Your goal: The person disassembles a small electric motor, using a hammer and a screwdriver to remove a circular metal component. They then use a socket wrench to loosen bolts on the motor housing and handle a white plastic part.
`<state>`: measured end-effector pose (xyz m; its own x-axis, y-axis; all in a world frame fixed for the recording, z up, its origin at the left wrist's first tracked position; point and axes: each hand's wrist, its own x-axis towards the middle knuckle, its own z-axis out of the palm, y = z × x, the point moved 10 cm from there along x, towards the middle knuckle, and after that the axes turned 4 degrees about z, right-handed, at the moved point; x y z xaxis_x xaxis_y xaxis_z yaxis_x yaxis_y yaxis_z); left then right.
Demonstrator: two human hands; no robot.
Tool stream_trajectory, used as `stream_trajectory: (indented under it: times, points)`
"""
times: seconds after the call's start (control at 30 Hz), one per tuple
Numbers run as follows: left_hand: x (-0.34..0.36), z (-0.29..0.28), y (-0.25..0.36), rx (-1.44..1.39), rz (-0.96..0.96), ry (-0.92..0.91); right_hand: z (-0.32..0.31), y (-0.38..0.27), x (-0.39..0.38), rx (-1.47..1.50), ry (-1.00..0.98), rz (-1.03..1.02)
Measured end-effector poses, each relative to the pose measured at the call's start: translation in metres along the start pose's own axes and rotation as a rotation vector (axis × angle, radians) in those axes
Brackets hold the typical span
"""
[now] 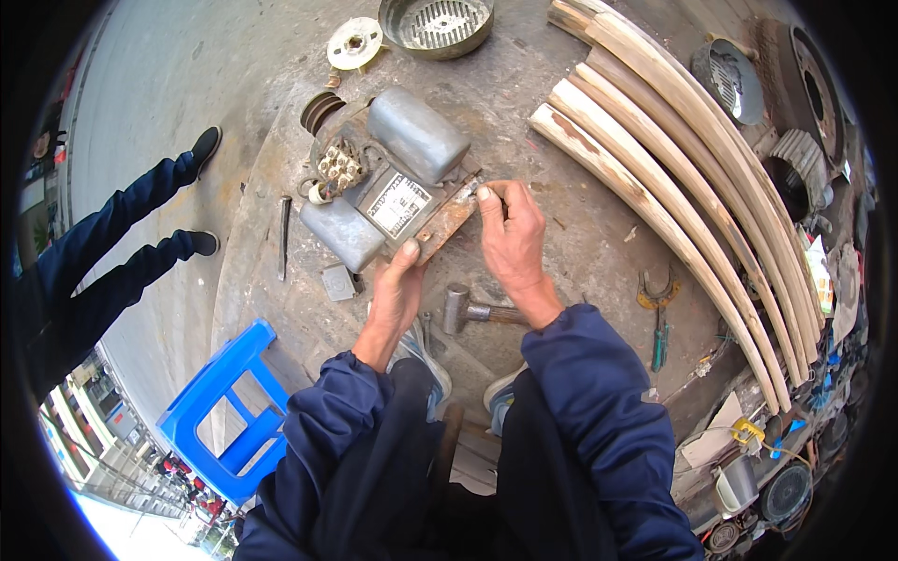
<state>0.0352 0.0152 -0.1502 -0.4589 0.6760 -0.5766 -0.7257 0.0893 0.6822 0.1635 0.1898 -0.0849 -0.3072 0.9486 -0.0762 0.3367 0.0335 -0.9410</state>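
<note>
An electric motor [404, 201] lies on the ground before me, with two grey rounded housings, a label plate, a cluster of brass terminals [340, 165] and a rusty metal base strip [447, 222] on its near side. My left hand [397, 297] grips the near corner of that strip, thumb on top and fingers underneath. At the strip's right end my right hand [513, 229] is closed in a pinch. Whatever sits between its fingertips is too small to make out. Just below the motor lies a hammer [458, 309], its handle partly behind my right wrist.
Long wooden poles [645, 159] lie at the right. Pliers [660, 323], a chisel-like bar [284, 238] and a small grey block [339, 281] rest on the ground. A blue plastic stool [229, 411] stands at left, near another person's legs [112, 229]. Beyond the motor sits a round slotted cover [438, 47].
</note>
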Motion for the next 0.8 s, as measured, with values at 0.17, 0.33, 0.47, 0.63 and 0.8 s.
stream_trajectory:
  times: [0.17,0.33,0.47,0.63,0.8]
  points:
    - [0.001,-0.003,-0.003,-0.01,0.0,0.008,-0.003,-0.011,-0.001,-0.033,-0.03,-0.115]
    - [0.001,0.0,0.0,-0.01,0.015,0.0,-0.002,-0.021,0.003,-0.157,-0.041,-0.306]
    - [0.002,0.002,0.001,0.0,0.012,-0.009,0.0,-0.012,0.003,-0.12,-0.036,-0.208]
    - [0.001,0.0,0.002,0.002,0.019,0.001,-0.003,-0.015,0.001,-0.068,-0.026,-0.147]
    - [0.001,0.001,0.001,-0.006,0.014,0.005,-0.001,-0.013,0.001,-0.105,-0.038,-0.186]
